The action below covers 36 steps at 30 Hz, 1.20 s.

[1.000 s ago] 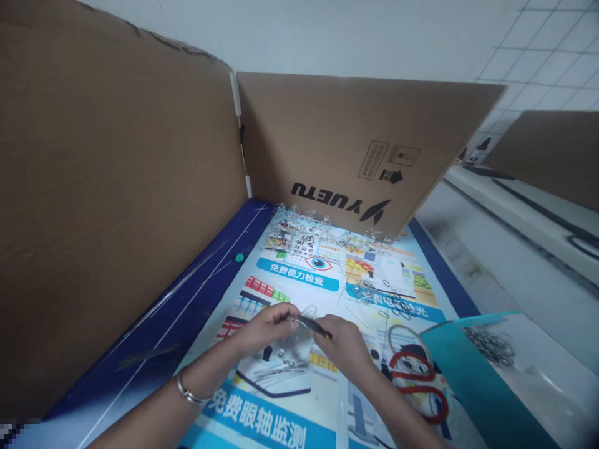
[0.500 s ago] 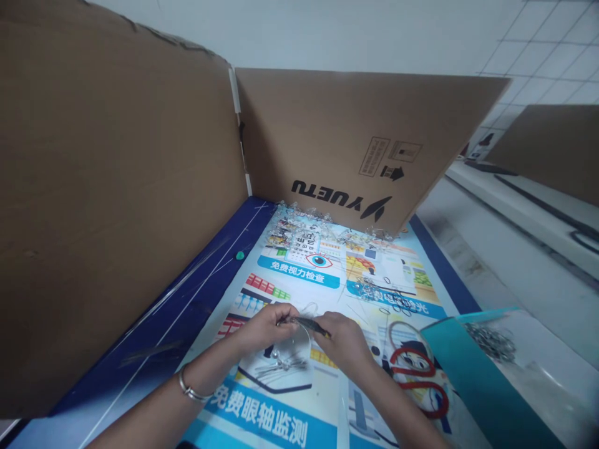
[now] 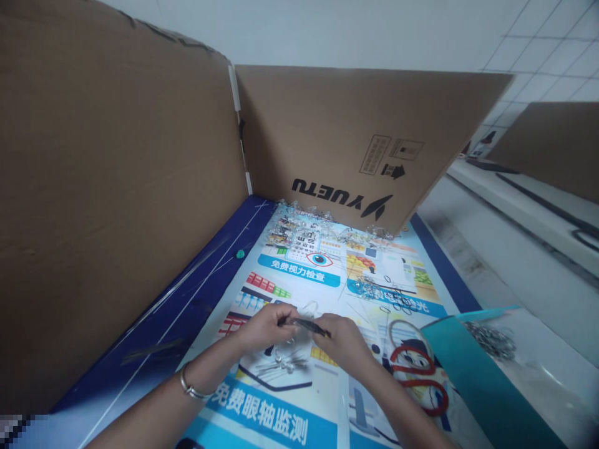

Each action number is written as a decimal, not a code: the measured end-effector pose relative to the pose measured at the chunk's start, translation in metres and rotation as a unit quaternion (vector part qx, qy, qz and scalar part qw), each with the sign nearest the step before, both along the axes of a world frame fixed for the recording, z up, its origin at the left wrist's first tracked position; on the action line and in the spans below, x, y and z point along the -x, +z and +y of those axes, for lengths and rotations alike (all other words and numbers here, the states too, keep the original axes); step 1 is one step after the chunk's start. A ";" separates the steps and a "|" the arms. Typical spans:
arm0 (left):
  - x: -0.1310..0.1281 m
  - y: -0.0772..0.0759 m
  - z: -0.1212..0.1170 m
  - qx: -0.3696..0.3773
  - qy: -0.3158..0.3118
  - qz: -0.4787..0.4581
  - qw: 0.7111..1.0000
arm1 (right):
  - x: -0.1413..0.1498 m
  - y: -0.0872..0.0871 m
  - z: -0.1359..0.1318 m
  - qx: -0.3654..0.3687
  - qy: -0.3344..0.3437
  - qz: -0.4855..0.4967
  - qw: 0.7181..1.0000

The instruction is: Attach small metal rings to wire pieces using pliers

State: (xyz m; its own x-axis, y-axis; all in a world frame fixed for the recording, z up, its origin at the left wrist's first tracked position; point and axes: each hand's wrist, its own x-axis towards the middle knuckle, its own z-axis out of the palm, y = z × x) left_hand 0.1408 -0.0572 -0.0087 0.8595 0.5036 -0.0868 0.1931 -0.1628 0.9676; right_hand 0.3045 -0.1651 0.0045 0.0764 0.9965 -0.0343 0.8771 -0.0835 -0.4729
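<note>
My left hand [image 3: 266,324] and my right hand [image 3: 344,340] meet over a printed poster [image 3: 299,274] on the table. The right hand is closed on a thin dark tool [image 3: 306,325] whose tip points left into the pinched fingers of the left hand. The left fingers grip a small clear piece with a thin wire loop [image 3: 304,340] curving below it. A silver bangle [image 3: 189,388] sits on my left wrist. Several small metal pins and beads [image 3: 283,365] lie on the poster just under my hands.
Tall cardboard panels [image 3: 116,187] wall in the left and back. Clear plastic bits [image 3: 304,218] are heaped at the back panel's foot, small dark rings [image 3: 388,296] lie mid-poster. Red-handled scissors [image 3: 418,380] rest right of my hands beside a teal folder [image 3: 472,386] carrying a metal chain pile [image 3: 491,340].
Both hands stay together in the same spot; the wire loop under the tool has shifted slightly. The view tilted a little.
</note>
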 end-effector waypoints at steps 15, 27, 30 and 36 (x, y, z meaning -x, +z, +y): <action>-0.002 0.002 0.000 -0.009 0.041 0.001 0.999 | -0.017 0.022 -0.005 0.000 -0.009 -0.055 0.998; -0.006 0.001 -0.007 -0.176 0.117 -0.004 0.978 | 0.010 0.022 -0.014 -0.056 -0.028 -0.262 0.963; -0.006 0.001 -0.008 -0.208 0.116 -0.003 0.971 | 0.010 0.016 -0.012 -0.069 -0.043 -0.290 0.953; -0.005 -0.003 -0.008 -0.229 0.103 -0.003 0.968 | 0.008 0.011 -0.011 -0.101 -0.045 -0.306 0.946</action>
State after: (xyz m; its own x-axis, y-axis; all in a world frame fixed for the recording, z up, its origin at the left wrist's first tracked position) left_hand 0.1459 -0.0649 -0.0122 0.7372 0.6483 0.1903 0.2616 -0.5335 0.8044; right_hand 0.2965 -0.1762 0.0151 0.1055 0.9664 0.2342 0.9853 -0.1335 0.1070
